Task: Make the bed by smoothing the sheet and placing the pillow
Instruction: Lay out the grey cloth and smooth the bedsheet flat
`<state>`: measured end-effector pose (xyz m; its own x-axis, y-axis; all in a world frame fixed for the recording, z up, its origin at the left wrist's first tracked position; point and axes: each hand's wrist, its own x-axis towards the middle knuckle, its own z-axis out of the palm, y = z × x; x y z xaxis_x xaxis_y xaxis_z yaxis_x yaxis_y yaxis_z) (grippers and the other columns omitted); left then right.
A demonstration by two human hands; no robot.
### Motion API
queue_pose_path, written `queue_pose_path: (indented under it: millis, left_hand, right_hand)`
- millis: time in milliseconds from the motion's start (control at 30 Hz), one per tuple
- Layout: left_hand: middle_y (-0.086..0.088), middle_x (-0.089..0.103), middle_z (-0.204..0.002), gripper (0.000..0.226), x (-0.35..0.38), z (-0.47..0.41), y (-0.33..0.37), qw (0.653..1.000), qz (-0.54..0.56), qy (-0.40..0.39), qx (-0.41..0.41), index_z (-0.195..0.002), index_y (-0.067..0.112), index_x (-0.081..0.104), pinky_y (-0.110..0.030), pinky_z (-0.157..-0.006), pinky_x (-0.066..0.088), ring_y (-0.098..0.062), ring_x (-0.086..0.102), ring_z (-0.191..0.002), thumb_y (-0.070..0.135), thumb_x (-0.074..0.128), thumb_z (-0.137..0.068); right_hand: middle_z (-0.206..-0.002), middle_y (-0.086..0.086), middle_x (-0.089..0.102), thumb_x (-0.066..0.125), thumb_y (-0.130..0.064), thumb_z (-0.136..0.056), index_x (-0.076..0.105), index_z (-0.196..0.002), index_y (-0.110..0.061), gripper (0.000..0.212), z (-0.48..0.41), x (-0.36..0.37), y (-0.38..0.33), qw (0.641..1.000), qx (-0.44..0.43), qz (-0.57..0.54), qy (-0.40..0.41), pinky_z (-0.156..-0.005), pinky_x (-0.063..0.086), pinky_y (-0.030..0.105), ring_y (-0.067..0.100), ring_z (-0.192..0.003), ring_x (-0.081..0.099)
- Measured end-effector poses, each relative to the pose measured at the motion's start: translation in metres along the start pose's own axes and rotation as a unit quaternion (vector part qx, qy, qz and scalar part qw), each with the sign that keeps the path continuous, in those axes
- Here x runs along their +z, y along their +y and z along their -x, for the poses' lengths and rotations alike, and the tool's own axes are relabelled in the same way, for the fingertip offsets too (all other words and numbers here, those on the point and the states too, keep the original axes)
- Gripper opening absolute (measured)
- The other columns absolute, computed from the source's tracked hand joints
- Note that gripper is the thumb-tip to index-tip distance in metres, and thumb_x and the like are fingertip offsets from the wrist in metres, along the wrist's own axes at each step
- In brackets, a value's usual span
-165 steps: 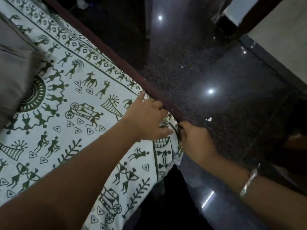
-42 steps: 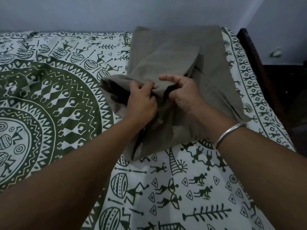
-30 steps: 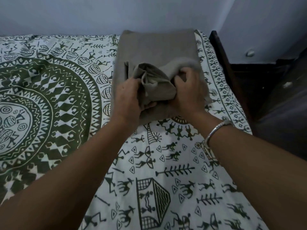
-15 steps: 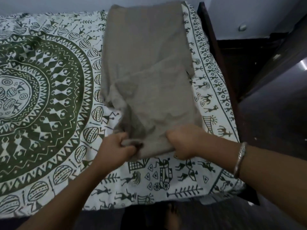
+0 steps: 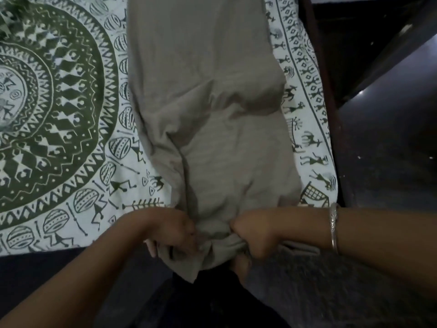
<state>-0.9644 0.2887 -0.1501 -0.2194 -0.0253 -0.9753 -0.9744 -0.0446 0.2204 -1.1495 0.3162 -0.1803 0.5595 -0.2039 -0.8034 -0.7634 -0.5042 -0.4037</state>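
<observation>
Head view looks down on a bed covered by a white sheet [image 5: 78,176] printed in dark green, with a large round medallion to the left and bands of small figures and animals along the edges. The sheet lies flat over the mattress, and its near edge runs across the lower left of the picture. On top of it, toward the bed's right side, lies a long grey cloth [image 5: 201,91]. It stretches from the far edge of the picture down to the near edge of the bed, creased, with a rounded bulge partway along its right side. What makes the bulge cannot be told.

Both hands grasp the cloth's near end, just past the bed's edge. The left hand [image 5: 175,230] has its fingers curled round a bunched fold. The right hand [image 5: 253,233] is clenched on the fabric just beside it, and a loose flap hangs below the two fists. A silver bracelet [image 5: 334,223] sits on the right wrist.

A dark wooden bed frame [image 5: 316,67] borders the sheet on the right, with a dark glossy floor [image 5: 390,162] beyond it.
</observation>
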Motion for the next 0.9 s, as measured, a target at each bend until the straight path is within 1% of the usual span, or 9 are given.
queue_pose_path:
  millis: [100,167,233,300,433,533,600,767,900]
  left_hand:
    - [-0.004,0.064,-0.071,0.059,0.009,0.003,-0.013,0.997,-0.004,0.073,0.018,-0.063,0.018,0.060,-0.032,-0.074,0.055,-0.021,0.065,-0.069,0.076,0.053,-0.069]
    - [-0.009,0.067,-0.092,0.058,0.024,-0.004,-0.023,0.993,-0.062,0.096,-0.013,-0.079,0.018,0.066,-0.030,-0.087,0.049,-0.025,0.064,-0.093,0.072,0.045,-0.079]
    - [-0.005,0.064,-0.119,0.047,0.043,-0.012,-0.033,0.994,-0.098,0.042,-0.009,-0.110,0.015,0.066,-0.028,-0.097,0.041,-0.022,0.057,-0.112,0.054,0.046,-0.092]
    - [0.000,0.065,-0.120,0.043,0.056,-0.016,-0.040,0.998,-0.053,0.016,0.023,-0.111,0.018,0.067,-0.029,-0.099,0.042,-0.018,0.058,-0.112,0.051,0.057,-0.085]
    - [-0.003,0.068,-0.094,0.018,0.050,-0.024,-0.044,0.953,0.088,0.289,0.030,-0.095,0.018,0.068,-0.023,-0.075,0.044,-0.019,0.063,-0.096,0.034,0.062,-0.089]
    - [-0.012,0.063,-0.099,0.024,0.036,-0.028,-0.037,0.880,0.116,0.460,0.021,-0.099,0.010,0.063,-0.028,-0.074,0.040,-0.029,0.060,-0.096,0.030,0.063,-0.086]
    - [-0.015,0.056,-0.109,0.029,0.034,-0.035,-0.038,0.856,0.106,0.506,0.014,-0.103,0.009,0.058,-0.034,-0.079,0.043,-0.035,0.056,-0.098,0.030,0.063,-0.084]
    - [-0.017,0.041,-0.123,0.042,0.037,-0.042,-0.029,0.770,0.074,0.629,-0.072,-0.117,0.016,0.052,-0.049,-0.087,0.039,-0.040,0.041,-0.110,0.028,0.062,-0.078]
    - [-0.014,0.032,-0.126,0.049,0.035,-0.045,-0.030,0.758,0.295,0.581,-0.034,-0.124,0.026,0.044,-0.034,-0.084,0.041,-0.034,0.049,-0.097,0.015,0.059,-0.079]
  right_hand:
    - [-0.103,0.016,0.067,0.067,-0.021,-0.079,0.065,-0.102,-0.006,0.027,0.007,0.012,-0.008,0.999,-0.008,0.022,0.036,-0.080,0.053,0.033,0.030,-0.096,0.064]
    - [-0.104,0.015,0.067,0.067,-0.023,-0.078,0.065,-0.105,-0.007,0.031,0.000,0.028,-0.008,1.000,0.000,0.025,0.004,-0.083,0.054,0.036,0.028,-0.096,0.065]
    - [-0.105,0.017,0.068,0.069,-0.023,-0.077,0.065,-0.112,-0.006,0.039,-0.012,0.043,-0.009,0.993,0.013,0.025,-0.117,-0.082,0.056,0.040,0.030,-0.096,0.067]
    - [-0.103,0.016,0.069,0.069,-0.023,-0.077,0.066,-0.111,-0.006,0.038,-0.017,0.044,-0.007,0.986,0.027,0.045,-0.160,-0.075,0.056,0.035,0.030,-0.090,0.067]
    - [-0.106,0.016,0.068,0.058,-0.023,-0.086,0.065,-0.105,-0.006,0.026,-0.009,0.017,0.022,0.987,0.116,-0.011,0.110,-0.073,0.047,0.030,0.030,-0.097,0.064]
    - [-0.109,0.021,0.065,0.056,-0.022,-0.087,0.065,-0.104,-0.004,0.026,-0.004,0.000,0.056,0.924,0.218,-0.129,0.286,-0.078,0.046,0.032,0.035,-0.101,0.061]
    - [-0.112,0.024,0.061,0.058,-0.022,-0.084,0.062,-0.103,-0.005,0.026,-0.002,-0.005,0.073,0.881,0.261,-0.169,0.356,-0.085,0.046,0.037,0.038,-0.104,0.058]
    - [-0.138,0.021,0.031,0.067,-0.038,-0.081,0.046,-0.126,-0.024,0.052,-0.003,-0.007,0.077,0.836,0.384,-0.133,0.369,-0.099,0.036,0.048,0.043,-0.123,0.033]
    - [-0.139,0.024,0.029,0.061,-0.034,-0.085,0.040,-0.134,-0.039,0.054,-0.006,-0.006,0.079,0.818,0.388,-0.226,0.360,-0.101,0.036,0.042,0.046,-0.121,0.037]
